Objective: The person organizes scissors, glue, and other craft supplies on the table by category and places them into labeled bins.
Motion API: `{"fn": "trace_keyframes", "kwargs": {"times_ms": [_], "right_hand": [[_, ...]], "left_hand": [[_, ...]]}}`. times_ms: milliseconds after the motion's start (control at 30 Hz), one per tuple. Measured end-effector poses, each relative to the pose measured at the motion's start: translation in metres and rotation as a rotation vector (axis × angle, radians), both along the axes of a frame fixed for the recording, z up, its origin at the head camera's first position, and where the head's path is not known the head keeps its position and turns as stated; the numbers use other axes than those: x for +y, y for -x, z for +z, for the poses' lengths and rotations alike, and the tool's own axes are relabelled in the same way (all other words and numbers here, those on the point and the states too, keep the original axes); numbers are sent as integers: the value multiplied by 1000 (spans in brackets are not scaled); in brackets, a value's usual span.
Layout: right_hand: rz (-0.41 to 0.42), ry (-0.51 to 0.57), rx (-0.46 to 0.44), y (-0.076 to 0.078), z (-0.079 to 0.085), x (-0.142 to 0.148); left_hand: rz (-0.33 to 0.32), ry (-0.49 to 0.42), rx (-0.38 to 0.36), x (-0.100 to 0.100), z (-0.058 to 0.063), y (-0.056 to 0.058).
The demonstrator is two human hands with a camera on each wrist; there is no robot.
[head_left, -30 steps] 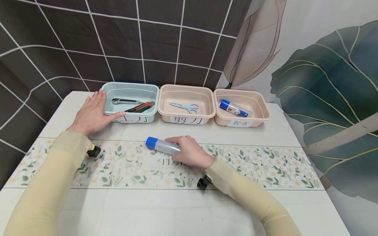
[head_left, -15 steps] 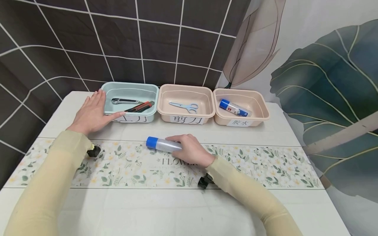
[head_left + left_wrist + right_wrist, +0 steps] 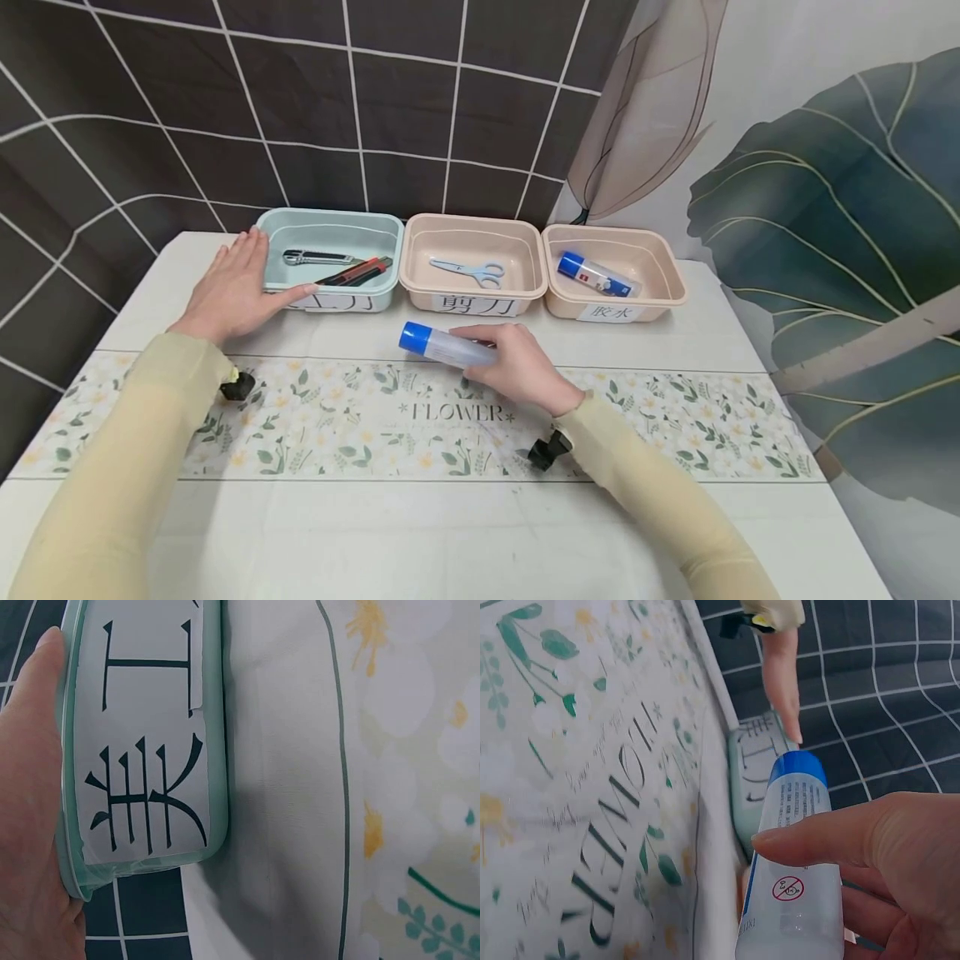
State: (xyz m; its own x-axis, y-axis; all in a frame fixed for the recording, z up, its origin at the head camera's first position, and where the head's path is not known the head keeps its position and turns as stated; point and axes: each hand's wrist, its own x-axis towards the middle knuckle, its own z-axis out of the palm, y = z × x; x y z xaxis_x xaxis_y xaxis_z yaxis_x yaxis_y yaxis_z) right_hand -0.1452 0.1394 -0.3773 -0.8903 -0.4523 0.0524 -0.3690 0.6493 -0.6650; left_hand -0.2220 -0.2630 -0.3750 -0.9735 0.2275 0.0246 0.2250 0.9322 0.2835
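My right hand (image 3: 521, 362) grips a glue bottle (image 3: 446, 347) with a blue cap, holding it above the flowered band of the tablecloth. In the right wrist view, the thumb (image 3: 817, 840) lies across the clear bottle and the other fingers wrap behind it. My left hand (image 3: 232, 287) rests with straight fingers along the left side of a light blue bin (image 3: 330, 218), its thumb on the front rim. That bin holds a grey utility knife (image 3: 318, 257) and red-and-black utility knives (image 3: 356, 272). The left wrist view shows its front label (image 3: 146, 750) close up.
A peach bin (image 3: 472, 223) beside the blue one holds light blue scissors (image 3: 471, 271). Another peach bin (image 3: 663, 275) at the right contains a second glue bottle (image 3: 596, 275). All carry front labels. A dark gridded backdrop (image 3: 405, 100) hangs close behind.
My right hand has lifted the glue bottle from the cloth and moved it right and toward the bins. The left hand stays in place on the blue bin.
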Motion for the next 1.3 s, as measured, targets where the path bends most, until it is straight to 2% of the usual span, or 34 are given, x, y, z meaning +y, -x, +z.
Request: {"fn": "trace_keyframes", "kwargs": {"times_ms": [367,1300], "right_hand": [[-37,-18,-3,3,8,30],[-183,-16,1,-8,20,95]], "left_hand": [[7,-3,-4,0,-1,0],[4,-4,-11,-1,-1,0]]}}
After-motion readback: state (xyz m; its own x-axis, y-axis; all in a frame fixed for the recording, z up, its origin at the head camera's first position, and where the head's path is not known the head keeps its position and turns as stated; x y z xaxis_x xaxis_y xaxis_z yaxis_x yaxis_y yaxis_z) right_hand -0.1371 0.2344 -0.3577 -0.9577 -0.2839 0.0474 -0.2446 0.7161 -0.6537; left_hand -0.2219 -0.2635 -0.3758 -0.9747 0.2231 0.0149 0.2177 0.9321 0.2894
